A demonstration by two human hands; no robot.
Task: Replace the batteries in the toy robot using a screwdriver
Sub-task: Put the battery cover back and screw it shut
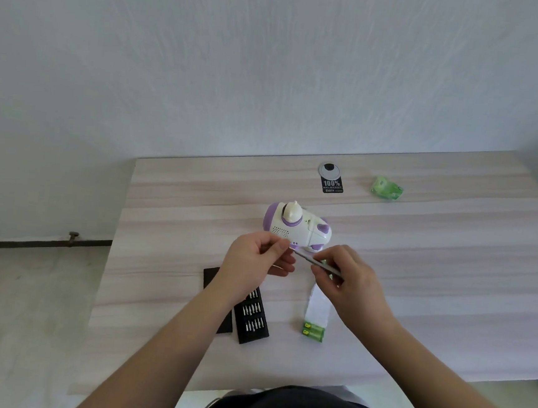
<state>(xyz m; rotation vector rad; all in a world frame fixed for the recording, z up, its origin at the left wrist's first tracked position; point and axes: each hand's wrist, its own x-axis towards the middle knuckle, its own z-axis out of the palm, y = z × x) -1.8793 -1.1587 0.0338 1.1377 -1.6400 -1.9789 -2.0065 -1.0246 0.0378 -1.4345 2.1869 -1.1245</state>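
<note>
A black bit case (252, 316) lies open on the tabletop (169, 214) under the left forearm. The left hand (256, 261) pinches the screwdriver (313, 262) tip between thumb and fingers, just in front of the toy robot (296, 229) lying on its side. The right hand (348, 282) is closed around the screwdriver's handle. Two green batteries (313, 331) lie below it, a green wrapper (387, 188) far right

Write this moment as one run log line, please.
left hand: pinching tip of screwdriver | right hand: holding screwdriver | toy robot: on table | batteries: untouched
</note>
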